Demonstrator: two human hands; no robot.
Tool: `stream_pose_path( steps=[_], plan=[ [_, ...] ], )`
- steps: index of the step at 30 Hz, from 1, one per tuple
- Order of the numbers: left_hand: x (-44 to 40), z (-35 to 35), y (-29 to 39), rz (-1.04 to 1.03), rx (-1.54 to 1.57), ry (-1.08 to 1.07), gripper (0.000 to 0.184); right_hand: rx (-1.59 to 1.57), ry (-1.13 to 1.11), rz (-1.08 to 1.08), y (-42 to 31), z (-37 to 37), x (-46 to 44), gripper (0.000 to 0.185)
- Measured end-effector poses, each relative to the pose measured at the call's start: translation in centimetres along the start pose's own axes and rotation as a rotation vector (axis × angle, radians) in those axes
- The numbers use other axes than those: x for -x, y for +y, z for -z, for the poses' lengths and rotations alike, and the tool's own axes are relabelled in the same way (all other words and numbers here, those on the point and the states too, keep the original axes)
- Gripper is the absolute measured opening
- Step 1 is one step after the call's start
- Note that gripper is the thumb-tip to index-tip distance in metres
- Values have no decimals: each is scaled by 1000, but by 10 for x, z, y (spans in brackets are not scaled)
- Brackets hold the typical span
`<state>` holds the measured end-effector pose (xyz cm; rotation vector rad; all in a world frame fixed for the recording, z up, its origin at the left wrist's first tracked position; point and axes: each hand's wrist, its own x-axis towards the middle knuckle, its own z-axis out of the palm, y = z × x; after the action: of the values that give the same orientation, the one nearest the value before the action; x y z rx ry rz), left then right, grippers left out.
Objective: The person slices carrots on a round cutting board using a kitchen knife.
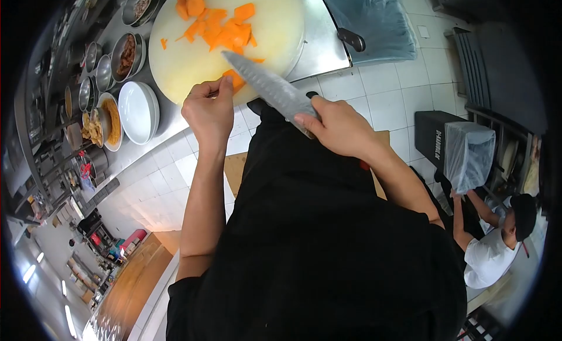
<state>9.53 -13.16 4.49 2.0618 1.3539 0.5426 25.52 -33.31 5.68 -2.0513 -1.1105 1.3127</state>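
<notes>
My right hand [342, 124] is wrapped round the handle of a chef's knife [263, 89], whose wide blade points up and left over the near edge of a round cutting board [175, 65]. A carrot piece [235, 81] lies at that edge, partly hidden by the blade. My left hand [208, 109] is closed, its fingertips pinched at the left side of this piece. Farther back on the board, a loose heap of cut carrot [219, 30] sits beside thicker carrot chunks [190, 5].
Left of the board stand stacked white bowls [136, 112], a bowl of brown food [127, 57] and a plate of yellow shreds [111, 121]. A black-handled tool [351, 40] sticks out over the counter's right corner, near a bag-lined bin [374, 24]. Another person [494, 247] works at far right.
</notes>
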Motion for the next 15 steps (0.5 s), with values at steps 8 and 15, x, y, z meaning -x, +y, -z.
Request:
stream_pose_path(
  steps=[8,15],
  plan=[
    [0,1,1,30,-13,9,30,-90,-111,-88,13,1,-2,57],
    [-1,0,0,15,-5,5,30,-180,-148,-69,3,-1,-7,57]
  ],
)
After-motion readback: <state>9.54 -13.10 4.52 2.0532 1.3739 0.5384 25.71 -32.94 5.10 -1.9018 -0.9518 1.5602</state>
